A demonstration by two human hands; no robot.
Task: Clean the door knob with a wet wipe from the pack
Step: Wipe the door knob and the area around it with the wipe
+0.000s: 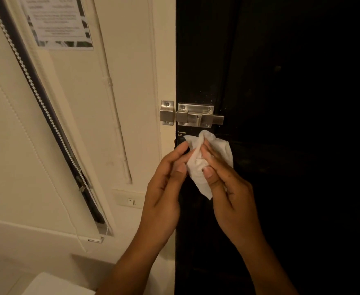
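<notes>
Both hands, left (164, 188) and right (228, 188), pinch a crumpled white wipe (208, 158) with curled fingers against a dark door (281, 145), below a brushed-metal bolt (194, 116); the knob is probably hidden behind it.

The sliding bolt (196, 116) at mid-frame is brushed metal with a dull satin sheen, screwed to a dark, matt door (281, 103) flecked with pale scuffs. Below it, the wet wipe (198, 167) looks like soft, crumpled white cloth-like tissue. At upper left, a printed paper notice (57, 22) lies flat on the smooth, matt cream wall (132, 60).
</notes>
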